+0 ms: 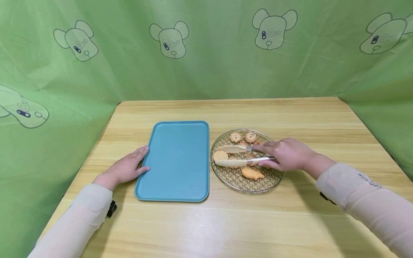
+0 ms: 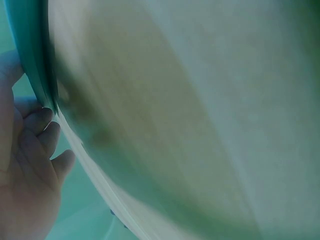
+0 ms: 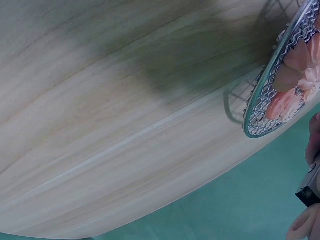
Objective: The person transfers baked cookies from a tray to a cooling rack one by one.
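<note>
A flat blue tray point(image 1: 179, 161) lies on the table, and my left hand point(image 1: 124, 167) touches its left edge with thumb and fingers spread. In the left wrist view the fingertips point(image 2: 45, 120) meet the tray's rim point(image 2: 37, 55). My right hand point(image 1: 285, 154) holds a pair of tongs point(image 1: 232, 163) with metal arms and cream tips. The tips are apart, over a round wire rack point(image 1: 226, 178) of cookies. Beside the lower tip sits a round cookie point(image 1: 220, 156); nearer me lies a fish-shaped cookie point(image 1: 252, 173). The tongs and hand partly cover other cookies.
Two scalloped cookies, including one at the rack's back point(image 1: 236, 137), lie beyond the tongs. The rack stands close to the tray's right side. A green curtain point(image 1: 213, 79) with bear-head prints hangs around the wooden table point(image 1: 180, 229).
</note>
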The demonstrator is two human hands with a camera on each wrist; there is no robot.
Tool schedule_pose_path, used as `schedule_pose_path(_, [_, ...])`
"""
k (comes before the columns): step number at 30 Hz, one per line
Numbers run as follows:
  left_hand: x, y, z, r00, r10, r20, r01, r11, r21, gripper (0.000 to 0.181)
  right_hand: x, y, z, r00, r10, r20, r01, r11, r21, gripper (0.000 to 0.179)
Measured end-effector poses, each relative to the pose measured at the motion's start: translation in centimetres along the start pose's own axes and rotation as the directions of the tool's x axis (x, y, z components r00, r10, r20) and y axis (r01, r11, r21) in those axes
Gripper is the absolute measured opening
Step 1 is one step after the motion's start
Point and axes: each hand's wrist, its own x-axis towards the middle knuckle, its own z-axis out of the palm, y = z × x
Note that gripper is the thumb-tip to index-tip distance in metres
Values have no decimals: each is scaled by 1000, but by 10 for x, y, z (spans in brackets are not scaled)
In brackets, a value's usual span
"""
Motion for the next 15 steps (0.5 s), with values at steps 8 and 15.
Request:
schedule_pose_path(8, [0,1,-1,1000,-5,2,5,1000,3,75,1,1,-3,1000,2,18,-2,1000,-5,57])
schedule_pose_path(15, [0,2,-1,1000,-7,4,7,1000,2,75,1,-2,-7,999,12,36,-12,1000,-9,58])
